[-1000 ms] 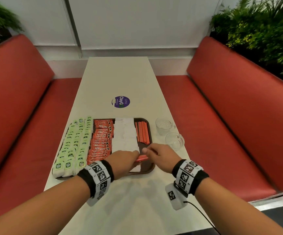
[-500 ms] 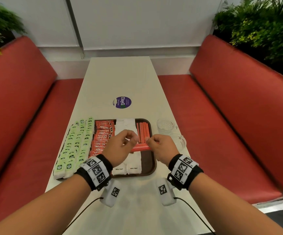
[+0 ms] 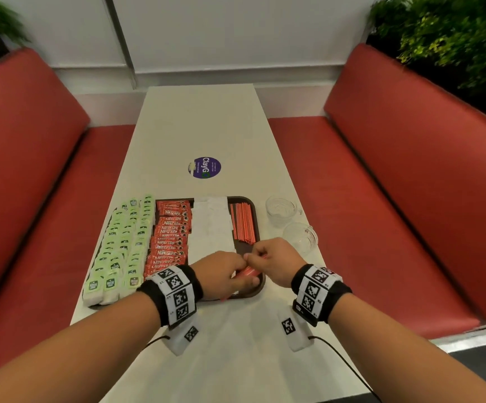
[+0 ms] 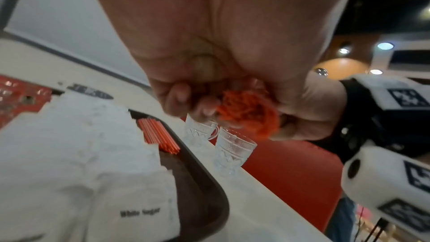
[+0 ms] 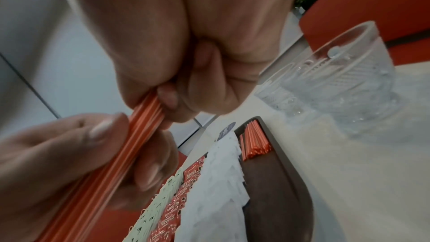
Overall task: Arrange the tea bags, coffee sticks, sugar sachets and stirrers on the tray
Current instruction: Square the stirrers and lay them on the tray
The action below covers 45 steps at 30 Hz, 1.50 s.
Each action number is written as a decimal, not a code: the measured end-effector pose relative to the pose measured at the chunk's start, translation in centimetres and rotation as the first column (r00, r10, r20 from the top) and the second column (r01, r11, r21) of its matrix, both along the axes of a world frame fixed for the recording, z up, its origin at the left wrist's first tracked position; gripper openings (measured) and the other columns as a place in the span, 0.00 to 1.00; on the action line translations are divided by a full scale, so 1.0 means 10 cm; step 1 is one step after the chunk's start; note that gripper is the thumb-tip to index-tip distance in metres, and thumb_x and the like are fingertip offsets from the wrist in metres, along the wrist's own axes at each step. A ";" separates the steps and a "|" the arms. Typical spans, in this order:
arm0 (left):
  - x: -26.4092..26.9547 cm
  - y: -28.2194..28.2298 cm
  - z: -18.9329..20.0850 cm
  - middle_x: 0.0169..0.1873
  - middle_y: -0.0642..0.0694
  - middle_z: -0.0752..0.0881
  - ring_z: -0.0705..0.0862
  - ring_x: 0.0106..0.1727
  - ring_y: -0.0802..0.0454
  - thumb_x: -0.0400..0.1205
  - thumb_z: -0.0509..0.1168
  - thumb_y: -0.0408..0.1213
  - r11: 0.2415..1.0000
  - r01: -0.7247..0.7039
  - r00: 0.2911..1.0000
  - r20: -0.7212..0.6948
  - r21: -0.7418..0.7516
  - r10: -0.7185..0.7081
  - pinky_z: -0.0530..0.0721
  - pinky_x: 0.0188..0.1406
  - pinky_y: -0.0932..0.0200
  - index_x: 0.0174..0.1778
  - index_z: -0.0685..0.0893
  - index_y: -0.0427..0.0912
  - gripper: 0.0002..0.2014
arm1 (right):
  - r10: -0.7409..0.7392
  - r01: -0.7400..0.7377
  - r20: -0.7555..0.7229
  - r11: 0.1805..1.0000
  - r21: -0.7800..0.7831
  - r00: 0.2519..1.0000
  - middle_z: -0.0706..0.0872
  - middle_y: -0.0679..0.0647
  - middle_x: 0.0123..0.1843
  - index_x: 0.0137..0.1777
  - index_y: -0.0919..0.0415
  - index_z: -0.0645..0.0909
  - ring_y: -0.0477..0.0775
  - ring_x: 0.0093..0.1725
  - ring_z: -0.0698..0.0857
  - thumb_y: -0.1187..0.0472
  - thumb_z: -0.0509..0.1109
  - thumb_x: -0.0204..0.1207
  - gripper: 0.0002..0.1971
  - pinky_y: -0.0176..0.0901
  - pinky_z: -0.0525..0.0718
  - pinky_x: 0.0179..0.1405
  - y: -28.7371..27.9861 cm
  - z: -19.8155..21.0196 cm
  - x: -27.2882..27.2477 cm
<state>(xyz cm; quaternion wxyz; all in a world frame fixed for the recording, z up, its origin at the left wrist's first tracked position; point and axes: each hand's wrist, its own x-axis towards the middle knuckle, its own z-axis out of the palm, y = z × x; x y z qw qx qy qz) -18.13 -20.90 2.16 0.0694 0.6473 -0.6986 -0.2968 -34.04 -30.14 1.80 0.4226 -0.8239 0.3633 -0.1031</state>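
Near the bottom middle of the head view, we hold a bunch of orange stirrers [image 3: 249,271] over the near end of the tray [image 3: 260,286]. Our left hand [image 3: 221,274] has its grip curled round one end, and our right hand [image 3: 273,263] pinches the other. Most looks done: tea bags [image 3: 119,245], coffee sticks [image 3: 170,234], sugar sachets [image 3: 211,225] and more stirrers [image 3: 243,221] lie in rows. We think only this bunch is left.
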 end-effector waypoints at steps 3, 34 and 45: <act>-0.02 -0.02 -0.09 0.36 0.48 0.88 0.86 0.37 0.50 0.80 0.65 0.60 0.995 -0.032 0.990 -0.131 0.092 0.044 0.85 0.41 0.50 0.45 0.86 0.46 0.19 | 0.005 -0.007 0.027 0.998 0.066 1.000 0.77 0.42 0.25 0.29 0.52 0.79 0.38 0.24 0.74 0.56 0.71 0.82 0.17 0.32 0.71 0.27 -0.01 -0.06 -0.02; -0.34 -0.91 -0.58 0.58 0.38 0.86 0.87 0.56 0.42 0.85 0.62 0.37 0.903 -0.402 0.864 0.389 0.152 0.319 0.84 0.50 0.54 0.61 0.84 0.35 0.13 | 0.022 0.029 -0.361 0.990 0.135 0.932 0.88 0.64 0.58 0.86 0.57 0.50 0.65 0.54 0.88 0.66 0.61 0.83 0.35 0.52 0.85 0.54 -0.16 -0.61 0.07; 0.10 -1.06 -0.49 0.49 0.41 0.89 0.88 0.48 0.45 0.84 0.64 0.34 0.877 -0.479 0.816 0.389 0.041 0.428 0.85 0.43 0.57 0.53 0.86 0.37 0.08 | 0.052 0.018 -0.399 0.985 0.170 0.915 0.87 0.55 0.48 0.88 0.44 0.38 0.56 0.42 0.88 0.63 0.63 0.81 0.44 0.48 0.90 0.43 -0.21 -0.60 0.11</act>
